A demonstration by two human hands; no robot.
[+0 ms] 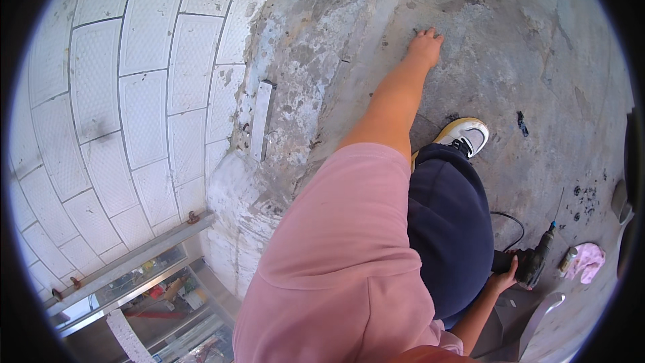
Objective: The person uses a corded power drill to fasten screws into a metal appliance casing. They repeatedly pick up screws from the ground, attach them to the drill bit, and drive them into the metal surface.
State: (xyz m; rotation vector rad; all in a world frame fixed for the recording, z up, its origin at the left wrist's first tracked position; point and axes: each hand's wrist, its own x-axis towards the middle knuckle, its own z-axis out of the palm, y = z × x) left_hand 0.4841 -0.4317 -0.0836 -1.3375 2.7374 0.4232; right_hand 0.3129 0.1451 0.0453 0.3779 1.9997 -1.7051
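My left hand (426, 48) is stretched out ahead, back upward, its fingertips down on the stained concrete floor (484, 60) and its fingers a little apart. A tiny dark object or mark (415, 32) lies by the fingertips; what is under the palm is hidden. At lower right my right hand (505, 276) grips a dark power drill (535, 262) by its body. A long thin bit (560, 201) points away from the drill's blue-collared front end. My bent knee in navy trousers and one white shoe (466, 136) are between the two hands.
A metal bar (261, 121) lies beside the white tiled surface (143, 106). Small dark parts (587, 204) are scattered beyond the drill, near a small cylindrical container (568, 260) and pink cloth (588, 262). A black object (522, 123) and black cable (516, 222) lie on the floor.
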